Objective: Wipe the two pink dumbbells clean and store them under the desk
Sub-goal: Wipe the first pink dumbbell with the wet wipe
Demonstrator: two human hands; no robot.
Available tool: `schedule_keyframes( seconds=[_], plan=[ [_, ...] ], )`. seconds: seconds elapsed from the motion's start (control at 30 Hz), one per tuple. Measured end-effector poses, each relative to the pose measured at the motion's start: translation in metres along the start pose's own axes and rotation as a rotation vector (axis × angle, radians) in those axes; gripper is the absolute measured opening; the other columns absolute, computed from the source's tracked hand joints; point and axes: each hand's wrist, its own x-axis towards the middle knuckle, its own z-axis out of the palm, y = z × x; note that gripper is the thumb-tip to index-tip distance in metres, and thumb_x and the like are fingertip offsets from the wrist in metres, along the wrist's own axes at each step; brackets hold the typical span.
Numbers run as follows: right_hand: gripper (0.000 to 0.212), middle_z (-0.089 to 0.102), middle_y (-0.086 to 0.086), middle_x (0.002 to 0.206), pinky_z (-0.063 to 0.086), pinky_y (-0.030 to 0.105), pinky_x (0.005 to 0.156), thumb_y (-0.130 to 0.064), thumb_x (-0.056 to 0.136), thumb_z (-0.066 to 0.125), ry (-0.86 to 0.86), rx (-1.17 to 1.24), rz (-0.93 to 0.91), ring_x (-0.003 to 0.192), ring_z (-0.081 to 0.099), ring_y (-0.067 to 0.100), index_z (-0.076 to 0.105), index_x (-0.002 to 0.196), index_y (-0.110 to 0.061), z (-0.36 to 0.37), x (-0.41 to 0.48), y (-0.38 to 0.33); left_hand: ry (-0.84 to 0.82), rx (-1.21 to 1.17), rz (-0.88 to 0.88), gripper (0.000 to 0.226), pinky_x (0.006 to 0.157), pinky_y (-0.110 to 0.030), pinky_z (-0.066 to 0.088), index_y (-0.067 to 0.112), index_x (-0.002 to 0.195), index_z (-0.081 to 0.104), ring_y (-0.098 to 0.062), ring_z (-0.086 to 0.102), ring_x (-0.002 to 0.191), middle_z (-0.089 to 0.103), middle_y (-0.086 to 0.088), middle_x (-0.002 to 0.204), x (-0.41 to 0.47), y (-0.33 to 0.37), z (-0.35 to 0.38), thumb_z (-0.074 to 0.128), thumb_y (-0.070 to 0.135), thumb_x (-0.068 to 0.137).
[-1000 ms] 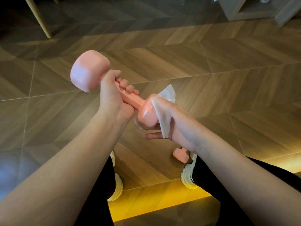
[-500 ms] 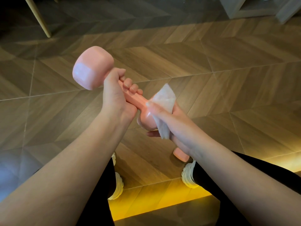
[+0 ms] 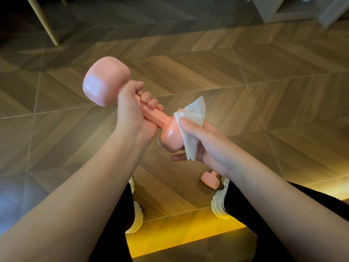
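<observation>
Head view, looking down over both forearms toward a herringbone wood floor (image 3: 245, 72). At the centre of the frame the left hand (image 3: 132, 114) is wrapped around the handle of the held dumbbell (image 3: 159, 119), fingers curled over the top of the bar and clamped on it. The pink weight lies on a diagonal in mid-air, one head raised toward the upper left and the other lowered toward the centre right. The right hand (image 3: 205, 144) cups that lower head and holds a white wipe (image 3: 192, 114) against it, the thumb pressing the sheet onto the pink surface and the fingers curving beneath. A corner of the wipe sticks up above the hand and another hangs below the palm. The second dumbbell (image 3: 210, 179) lies on the floor below the right wrist, largely hidden by it and just beside the right shoe (image 3: 219, 205). The left shoe (image 3: 137, 218) shows between the forearms. A slanted wooden leg (image 3: 44, 21) stands at the upper left, and pale furniture (image 3: 283, 10) occupies the upper right corner.
</observation>
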Motion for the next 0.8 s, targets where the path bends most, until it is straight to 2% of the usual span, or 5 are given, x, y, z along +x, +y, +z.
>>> schedule_keyframes(
  seconds=[0.17, 0.3, 0.47, 0.6, 0.8],
  plan=[
    [0.059, 0.066, 0.004, 0.118, 0.060, 0.048, 0.079, -0.025, 0.075, 0.077, 0.009, -0.018, -0.026, 0.105, 0.067, 0.021, 0.052, 0.128, -0.020, 0.005, 0.001, 0.003, -0.022, 0.051, 0.023, 0.032, 0.047, -0.024, 0.033, 0.022, 0.062, 0.033, -0.012, 0.026, 0.041, 0.025, 0.007, 0.050, -0.002, -0.002, 0.000, 0.049, 0.015, 0.088],
    [0.058, 0.062, 0.033, 0.116, 0.058, 0.057, 0.075, -0.038, 0.091, 0.067, 0.108, -0.053, -0.094, 0.104, 0.064, 0.044, 0.051, 0.124, 0.007, 0.009, 0.000, 0.004, -0.078, 0.077, 0.034, 0.035, 0.046, -0.024, 0.032, 0.022, 0.059, 0.031, -0.012, 0.023, 0.042, 0.023, 0.007, 0.049, -0.004, -0.002, 0.005, 0.047, 0.015, 0.090],
    [0.042, 0.063, 0.024, 0.125, 0.056, 0.056, 0.087, -0.037, 0.091, 0.061, 0.001, 0.111, -0.066, 0.116, 0.062, 0.040, 0.055, 0.126, -0.016, 0.001, -0.002, -0.001, -0.074, 0.031, 0.039, 0.034, 0.044, -0.023, 0.031, 0.022, 0.060, 0.032, -0.012, 0.024, 0.041, 0.025, 0.007, 0.048, -0.003, 0.003, 0.007, 0.047, 0.015, 0.090],
    [0.064, 0.063, 0.004, 0.111, 0.055, 0.054, 0.091, -0.016, 0.089, 0.065, -0.133, 0.017, -0.128, 0.104, 0.063, 0.022, 0.037, 0.146, -0.024, -0.001, -0.002, 0.000, -0.038, -0.027, 0.032, 0.034, 0.043, -0.021, 0.031, 0.022, 0.059, 0.033, -0.011, 0.024, 0.040, 0.025, 0.008, 0.047, -0.002, 0.008, 0.003, 0.046, 0.015, 0.089],
    [0.068, 0.064, -0.004, 0.117, 0.060, 0.032, 0.076, -0.028, 0.071, 0.079, 0.042, -0.170, -0.159, 0.102, 0.066, 0.009, 0.048, 0.130, -0.036, 0.007, 0.004, 0.008, -0.048, -0.008, 0.039, 0.035, 0.044, -0.023, 0.030, 0.022, 0.058, 0.031, -0.011, 0.023, 0.041, 0.023, 0.007, 0.048, -0.004, 0.007, 0.001, 0.045, 0.015, 0.090]
  ],
)
